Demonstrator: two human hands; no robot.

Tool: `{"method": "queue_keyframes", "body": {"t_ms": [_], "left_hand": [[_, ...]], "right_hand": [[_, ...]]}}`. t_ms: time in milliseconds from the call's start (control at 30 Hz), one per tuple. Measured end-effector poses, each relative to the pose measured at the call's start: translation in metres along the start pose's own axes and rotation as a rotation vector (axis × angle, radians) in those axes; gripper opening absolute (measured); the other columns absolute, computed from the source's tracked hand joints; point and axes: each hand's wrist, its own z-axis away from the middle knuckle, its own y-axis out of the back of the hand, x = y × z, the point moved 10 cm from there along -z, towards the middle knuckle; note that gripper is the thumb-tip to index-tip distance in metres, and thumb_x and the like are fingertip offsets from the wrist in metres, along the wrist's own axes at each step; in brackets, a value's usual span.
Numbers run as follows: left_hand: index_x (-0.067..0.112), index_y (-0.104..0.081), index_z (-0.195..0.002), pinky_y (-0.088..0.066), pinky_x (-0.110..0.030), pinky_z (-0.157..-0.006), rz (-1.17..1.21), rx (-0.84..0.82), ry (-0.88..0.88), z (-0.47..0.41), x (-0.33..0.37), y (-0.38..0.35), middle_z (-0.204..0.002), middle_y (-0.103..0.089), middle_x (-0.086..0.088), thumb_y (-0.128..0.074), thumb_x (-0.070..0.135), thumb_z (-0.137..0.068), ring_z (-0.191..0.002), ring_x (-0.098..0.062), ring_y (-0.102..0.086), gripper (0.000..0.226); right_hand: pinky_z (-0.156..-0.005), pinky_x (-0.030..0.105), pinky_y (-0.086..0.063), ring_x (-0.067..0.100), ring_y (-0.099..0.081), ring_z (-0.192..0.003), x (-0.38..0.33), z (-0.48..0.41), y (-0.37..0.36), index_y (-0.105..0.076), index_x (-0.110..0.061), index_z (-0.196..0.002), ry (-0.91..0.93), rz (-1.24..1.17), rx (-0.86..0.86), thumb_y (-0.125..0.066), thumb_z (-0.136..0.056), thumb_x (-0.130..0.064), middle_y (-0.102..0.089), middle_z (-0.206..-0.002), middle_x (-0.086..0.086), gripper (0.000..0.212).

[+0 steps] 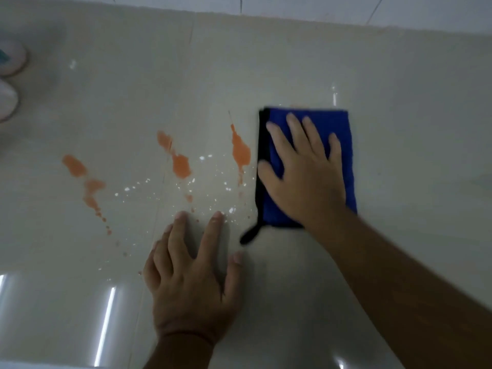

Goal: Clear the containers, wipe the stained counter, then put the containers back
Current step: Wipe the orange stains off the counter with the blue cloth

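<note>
While my right hand [303, 177] presses flat, fingers spread, on the folded blue cloth [343, 145], the nearest orange stain [241, 150] sits just off its thumb side, so I judge a sweep that way comes next. My left hand [191, 278] lies splayed on the counter [412, 75], probably bracing. Containers [8, 83] far past the left hand are blurred and cropped; type unclear.

Left hand [190, 286]: bare, five fingers in view, short trimmed nails, no ring.
Left wrist [183, 342]: bare, no watch or band, a faint crease line across it.
Right hand [306, 169]: bare, short nails, no ring, slightly blurred.
Right forearm [399, 283]: bare to the picture's edge, no sleeve showing.
</note>
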Motion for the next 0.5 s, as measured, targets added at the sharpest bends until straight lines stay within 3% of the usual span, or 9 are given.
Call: {"method": "queue_keyframes", "body": {"t_ms": [133, 233, 367, 500], "left_hand": [[0.042, -0.036, -0.148, -0.026, -0.056, -0.109, -0.016, -0.022, -0.001, -0.001, 0.000, -0.002, -0.156, -0.032, -0.014, -0.033, 0.067, -0.087, -0.139, -0.039, -0.032, 0.066], [0.042, -0.038, -0.147, -0.026, -0.054, -0.108, -0.012, -0.014, 0.000, 0.001, 0.000, -0.001, -0.155, -0.033, -0.015, -0.036, 0.064, -0.086, -0.137, -0.039, -0.034, 0.065], [0.040, -0.039, -0.148, -0.025, -0.054, -0.108, -0.002, -0.007, -0.010, 0.000, 0.000, 0.000, -0.155, -0.034, -0.016, -0.037, 0.062, -0.085, -0.136, -0.039, -0.033, 0.066], [0.039, -0.037, -0.149, -0.025, -0.054, -0.108, 0.011, -0.021, -0.015, -0.001, 0.000, 0.000, -0.156, -0.033, -0.016, -0.033, 0.064, -0.087, -0.138, -0.038, -0.032, 0.067]], "right_hand": [[-0.124, 0.057, 0.000, 0.024, -0.003, -0.157, -0.005, -0.042, 0.003, -0.013, -0.034, -0.161, -0.017, -0.010, 0.004, -0.025, -0.098, -0.058, -0.008, -0.171, 0.000, 0.067], [-0.124, 0.058, -0.007, 0.027, -0.008, -0.157, -0.008, 0.016, -0.001, -0.015, -0.031, -0.161, 0.016, 0.014, 0.015, -0.026, -0.100, -0.056, -0.012, -0.170, 0.003, 0.067], [-0.120, 0.061, -0.017, 0.026, -0.016, -0.156, -0.007, 0.135, -0.024, -0.023, -0.032, -0.160, 0.043, 0.044, -0.055, -0.040, -0.093, -0.058, -0.019, -0.169, 0.002, 0.074], [-0.119, 0.062, -0.017, 0.028, -0.021, -0.154, -0.006, 0.140, -0.028, -0.030, -0.033, -0.157, 0.044, 0.027, -0.092, -0.047, -0.085, -0.059, -0.023, -0.168, 0.002, 0.078]]}}
